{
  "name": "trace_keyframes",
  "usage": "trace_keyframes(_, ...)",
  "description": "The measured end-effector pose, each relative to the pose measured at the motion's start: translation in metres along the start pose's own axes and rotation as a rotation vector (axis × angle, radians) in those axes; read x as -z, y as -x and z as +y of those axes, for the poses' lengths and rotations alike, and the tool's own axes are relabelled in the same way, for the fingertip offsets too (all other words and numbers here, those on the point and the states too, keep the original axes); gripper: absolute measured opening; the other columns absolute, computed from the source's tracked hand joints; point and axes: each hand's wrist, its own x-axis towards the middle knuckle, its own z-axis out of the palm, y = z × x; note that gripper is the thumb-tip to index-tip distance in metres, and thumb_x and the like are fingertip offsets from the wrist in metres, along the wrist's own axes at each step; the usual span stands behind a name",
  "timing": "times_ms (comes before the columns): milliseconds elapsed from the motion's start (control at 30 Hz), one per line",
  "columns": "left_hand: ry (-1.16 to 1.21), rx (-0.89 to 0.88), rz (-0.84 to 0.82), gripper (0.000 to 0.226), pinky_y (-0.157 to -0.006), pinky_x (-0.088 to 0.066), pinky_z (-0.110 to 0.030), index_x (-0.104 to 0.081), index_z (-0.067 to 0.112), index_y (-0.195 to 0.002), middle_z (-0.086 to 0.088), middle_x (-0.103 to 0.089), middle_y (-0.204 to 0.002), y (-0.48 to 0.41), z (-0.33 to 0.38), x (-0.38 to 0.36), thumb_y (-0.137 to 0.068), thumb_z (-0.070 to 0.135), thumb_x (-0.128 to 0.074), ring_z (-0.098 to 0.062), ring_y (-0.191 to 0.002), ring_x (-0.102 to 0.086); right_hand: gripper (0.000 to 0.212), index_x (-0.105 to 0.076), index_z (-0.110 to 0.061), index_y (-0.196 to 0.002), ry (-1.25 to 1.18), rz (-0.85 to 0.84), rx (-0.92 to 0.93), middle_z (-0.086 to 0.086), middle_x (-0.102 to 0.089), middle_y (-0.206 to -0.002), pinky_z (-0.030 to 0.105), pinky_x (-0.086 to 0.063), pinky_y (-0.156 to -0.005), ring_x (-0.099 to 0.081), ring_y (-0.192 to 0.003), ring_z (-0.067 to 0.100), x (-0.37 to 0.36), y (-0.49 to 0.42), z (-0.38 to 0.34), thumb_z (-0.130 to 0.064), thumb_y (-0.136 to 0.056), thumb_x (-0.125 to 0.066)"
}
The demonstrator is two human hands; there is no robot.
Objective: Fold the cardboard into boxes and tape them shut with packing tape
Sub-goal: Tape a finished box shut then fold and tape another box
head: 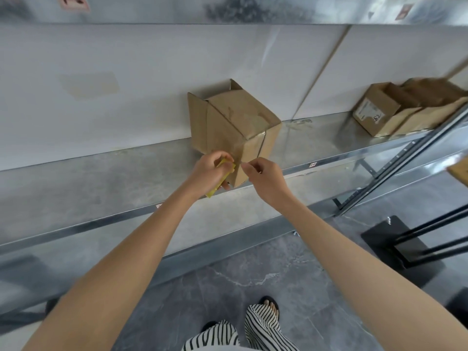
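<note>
The left hand (211, 171) is gripping a yellow tool (211, 193), the right hand (263, 178) pinching tape (239, 154) by the box (235, 117); skewed pulling risks wrinkles.

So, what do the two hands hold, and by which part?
The left hand grips a yellow tool round its middle. The right hand pinches its fingers beside the cardboard box, at its near corner; whether they hold anything cannot be told.

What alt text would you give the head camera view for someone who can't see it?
Seen from above, a person's left hand grips a yellow tool and the right hand appears to pinch packing tape at the near corner of a cardboard box standing on a metal shelf. More open boxes sit farther right.
</note>
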Motion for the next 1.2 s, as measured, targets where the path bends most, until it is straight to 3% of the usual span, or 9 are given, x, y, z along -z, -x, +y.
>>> trace_keyframes(167,-0.028,0.011,0.005,0.011,-0.057,-0.053,-0.033,-0.061,0.016,-0.1,0.003,-0.062,-0.087,-0.001,0.001,0.002,-0.095,0.019,-0.052,-0.018,-0.052,-0.061,0.032,-0.062,-0.003,-0.08,-0.016,0.008,0.006,0.005,-0.054,-0.067,0.029,-0.036,-0.059,-0.044,-0.062,0.016,-0.002,-0.005,0.001,-0.028,-0.096,-0.051)
trace_keyframes(300,-0.03,0.019,0.019,0.012,-0.056,-0.052,-0.034,-0.063,0.016,-0.098,0.002,-0.063,-0.086,-0.002,0.0,0.005,-0.092,0.018,-0.053,-0.019,-0.052,-0.059,0.017,-0.062,-0.014,-0.081,-0.026,-0.047,0.032,-0.006,-0.053,-0.068,0.023,-0.038,-0.06,-0.046,-0.063,0.009,0.005,-0.008,0.002,-0.027,-0.092,-0.059)
trace_keyframes(467,-0.074,0.024,0.066,0.005,-0.051,-0.044,-0.026,-0.061,0.019,-0.092,0.003,-0.061,-0.083,-0.004,-0.003,0.009,-0.087,0.019,-0.062,-0.018,-0.043,-0.05,0.018,-0.062,-0.014,-0.082,0.173,-0.121,0.076,-0.002,-0.055,-0.069,0.022,-0.035,-0.054,-0.045,-0.062,0.011,0.025,-0.01,0.008,-0.03,-0.09,-0.059)
trace_keyframes(633,-0.138,0.024,0.134,0.009,-0.049,-0.045,-0.025,-0.058,0.029,-0.08,0.007,-0.061,-0.077,-0.006,-0.001,0.004,-0.083,0.026,-0.067,-0.014,-0.044,-0.05,0.017,-0.055,-0.011,-0.082,0.105,0.092,0.311,-0.006,-0.049,-0.062,0.02,-0.034,-0.053,-0.041,-0.055,0.007,0.04,-0.006,-0.007,-0.026,-0.086,-0.062)
trace_keyframes(800,-0.217,-0.048,0.168,0.005,-0.05,-0.048,-0.028,-0.062,0.026,-0.081,0.005,-0.064,-0.076,-0.007,0.001,-0.001,-0.085,0.027,-0.062,-0.009,-0.044,-0.053,0.031,-0.052,-0.013,-0.101,0.249,0.334,0.364,-0.003,-0.057,-0.092,0.029,-0.039,-0.068,-0.053,-0.082,0.017,0.042,-0.043,-0.044,-0.04,-0.087,-0.059)
trace_keyframes(900,-0.238,-0.06,0.2,0.009,-0.056,-0.049,-0.032,-0.067,0.024,-0.079,0.005,-0.065,-0.074,-0.006,-0.002,0.001,-0.086,0.025,-0.06,-0.006,-0.046,-0.052,0.047,-0.048,-0.016,-0.114,0.457,0.285,0.222,0.004,-0.051,-0.11,0.035,-0.04,-0.074,-0.052,-0.098,0.025,0.051,-0.077,-0.046,-0.053,-0.085,-0.055)
trace_keyframes(1067,-0.298,-0.092,0.261,0.027,-0.062,-0.045,-0.026,-0.063,0.033,-0.066,0.02,-0.057,-0.057,-0.013,-0.004,0.01,-0.09,0.026,-0.054,-0.003,-0.059,-0.051,0.05,-0.046,-0.016,-0.115,0.383,0.152,0.147,-0.001,-0.044,-0.107,0.031,-0.035,-0.073,-0.048,-0.087,0.019,0.057,-0.098,-0.031,-0.056,-0.086,-0.054)
trace_keyframes(1200,-0.56,-0.046,0.267,0.026,-0.063,-0.039,-0.029,-0.061,0.018,-0.071,0.003,-0.058,-0.063,-0.013,-0.026,0.017,-0.092,0.024,-0.048,-0.019,-0.068,-0.055,0.046,-0.045,-0.02,-0.123,0.285,0.085,0.161,0.001,-0.044,-0.11,0.03,-0.04,-0.074,-0.05,-0.087,0.018,0.063,-0.103,-0.026,-0.049,-0.088,-0.054)
